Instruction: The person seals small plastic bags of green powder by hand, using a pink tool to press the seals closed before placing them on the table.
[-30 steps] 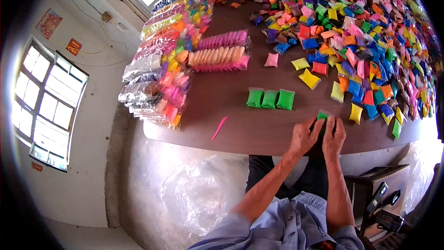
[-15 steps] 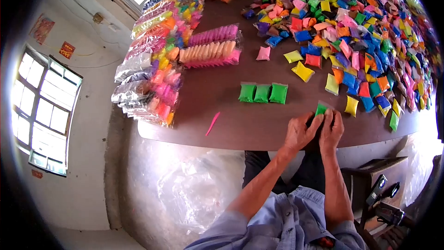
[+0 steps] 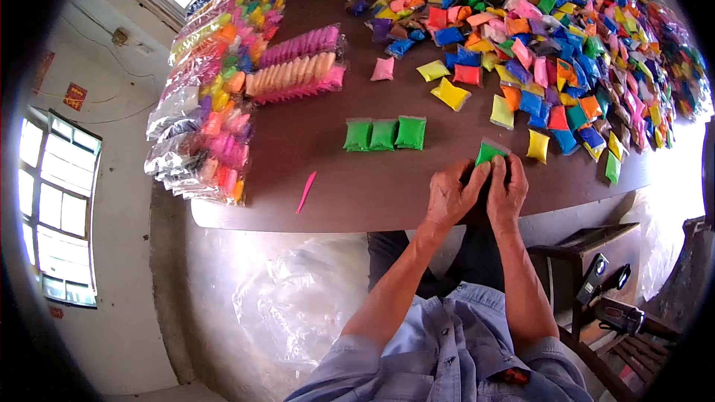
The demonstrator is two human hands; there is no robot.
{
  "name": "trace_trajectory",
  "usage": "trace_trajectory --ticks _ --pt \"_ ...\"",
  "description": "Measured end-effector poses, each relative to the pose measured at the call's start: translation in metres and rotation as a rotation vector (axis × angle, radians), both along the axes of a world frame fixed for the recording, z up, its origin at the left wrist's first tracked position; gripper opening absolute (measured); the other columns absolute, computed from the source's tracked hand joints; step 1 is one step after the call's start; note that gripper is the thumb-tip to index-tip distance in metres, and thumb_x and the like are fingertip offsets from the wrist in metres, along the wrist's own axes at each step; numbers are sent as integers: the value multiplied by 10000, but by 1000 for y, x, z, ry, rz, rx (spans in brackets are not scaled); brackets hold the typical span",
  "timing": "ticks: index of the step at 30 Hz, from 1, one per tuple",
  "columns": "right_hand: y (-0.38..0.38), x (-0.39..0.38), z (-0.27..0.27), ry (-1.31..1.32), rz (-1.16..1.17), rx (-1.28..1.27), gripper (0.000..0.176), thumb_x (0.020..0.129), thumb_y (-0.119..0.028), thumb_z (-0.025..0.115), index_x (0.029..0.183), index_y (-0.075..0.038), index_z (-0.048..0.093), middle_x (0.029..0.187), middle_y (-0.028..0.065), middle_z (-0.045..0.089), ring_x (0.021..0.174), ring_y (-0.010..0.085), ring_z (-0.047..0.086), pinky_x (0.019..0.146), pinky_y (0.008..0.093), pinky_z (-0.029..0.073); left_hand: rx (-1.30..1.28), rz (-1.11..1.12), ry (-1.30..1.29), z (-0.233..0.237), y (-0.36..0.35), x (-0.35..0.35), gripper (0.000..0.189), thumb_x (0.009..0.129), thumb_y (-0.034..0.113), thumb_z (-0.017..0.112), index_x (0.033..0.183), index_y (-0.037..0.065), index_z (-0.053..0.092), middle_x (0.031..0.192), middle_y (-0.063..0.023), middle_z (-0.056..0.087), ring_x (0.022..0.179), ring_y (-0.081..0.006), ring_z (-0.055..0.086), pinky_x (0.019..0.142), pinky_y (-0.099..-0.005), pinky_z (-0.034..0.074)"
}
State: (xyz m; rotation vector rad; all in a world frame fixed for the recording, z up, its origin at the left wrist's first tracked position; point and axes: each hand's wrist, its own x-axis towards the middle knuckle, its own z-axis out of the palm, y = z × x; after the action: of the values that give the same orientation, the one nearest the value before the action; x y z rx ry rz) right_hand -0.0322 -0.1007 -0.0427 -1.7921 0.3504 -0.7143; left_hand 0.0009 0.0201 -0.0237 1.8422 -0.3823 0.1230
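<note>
Between the fingertips of my left hand (image 3: 451,192) and my right hand (image 3: 507,190) is a small green packet (image 3: 490,152), near the table's front edge. Both hands pinch it along its lower side, with the thumbs close together. Left of my hands three green packets (image 3: 383,135) lie side by side in a row on the brown table (image 3: 357,197). A thin pink stick (image 3: 306,192) lies farther left. Yellow packets (image 3: 537,147) and others rest just right of my hands.
A large heap of coloured packets (image 3: 551,45) covers the back right. Clear bags of packets (image 3: 201,104) are stacked along the left side, with bagged pink and peach rows (image 3: 292,74) beside them. A wooden stool (image 3: 596,253) stands below right.
The whole view has shifted, so the table and packets appear farther left. The green packet shows more fully between my fingertips, still held by both hands.
</note>
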Motion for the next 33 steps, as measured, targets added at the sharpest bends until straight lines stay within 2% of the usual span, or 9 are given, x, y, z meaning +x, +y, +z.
trace_trajectory --ticks 6,10,13,15,18,20,28,31,33 --pt "3 2 0 -72 -29 63 269 1088 -260 605 1179 -12 660 981 102 685 904 159 609 814 328 511 -5 -2 -233 -10 0 6 212 1026 173 662 915 -7 678 710 -216 615 583 -377 603 547 -410 471" --pt "2 1 -2 -22 25 49 258 1084 -250 614 1165 -9 661 951 77 664 883 128 576 784 312 499 83 36 -163 -20 2 5 215 1033 166 657 910 -10 670 707 -224 606 585 -392 605 542 -413 466" --pt "3 2 1 -15 21 37 250 1077 -240 627 1154 -4 658 935 67 653 874 119 566 770 308 493 107 72 -172 -14 2 5 242 1033 194 671 912 -16 667 701 -231 594 551 -338 576 538 -398 454" --pt "3 2 0 -40 8 13 249 1073 -237 633 1151 -1 656 929 64 650 871 116 564 765 306 491 6 47 -105 -5 1 1 285 1033 228 680 900 -23 659 685 -225 581 539 -272 555 535 -395 446" --pt "1 2 -5 -104 12 1 237 1066 -226 635 1144 -4 659 913 58 648 846 116 565 748 305 490 -42 56 -38 -3 0 0 327 1032 263 684 884 -27 647 671 -218 566 543 -232 549 534 -401 442" --pt "1 1 -6 -50 119 -17 211 1053 -200 633 1120 -4 669 889 58 653 819 123 571 731 313 494 -53 54 -37 -5 1 3 334 1035 268 678 880 -26 644 668 -215 562 543 -239 546 537 -404 443" --pt "1 1 5 31 115 39 172 1032 -163 632 1049 3 673 838 57 626 803 108 550 707 306 481 -28 73 -30 -10 2 3 317 1031 258 683 890 -25 652 681 -219 568 544 -266 493 547 -400 446" --pt "-1 1 4 -14 96 23 160 1031 -147 632 1041 6 678 832 56 630 792 108 551 705 307 483 -49 54 -17 -10 1 5 289 1032 243 682 928 -25 675 678 -183 573 564 -201 490 548 -368 443" --pt "1 1 3 -44 74 -25 154 1030 -134 641 1049 11 689 824 48 630 771 103 552 692 303 481 -100 47 105 -7 2 4 271 1038 237 673 957 -22 690 679 -125 564 613 -117 483 550 -329 431"
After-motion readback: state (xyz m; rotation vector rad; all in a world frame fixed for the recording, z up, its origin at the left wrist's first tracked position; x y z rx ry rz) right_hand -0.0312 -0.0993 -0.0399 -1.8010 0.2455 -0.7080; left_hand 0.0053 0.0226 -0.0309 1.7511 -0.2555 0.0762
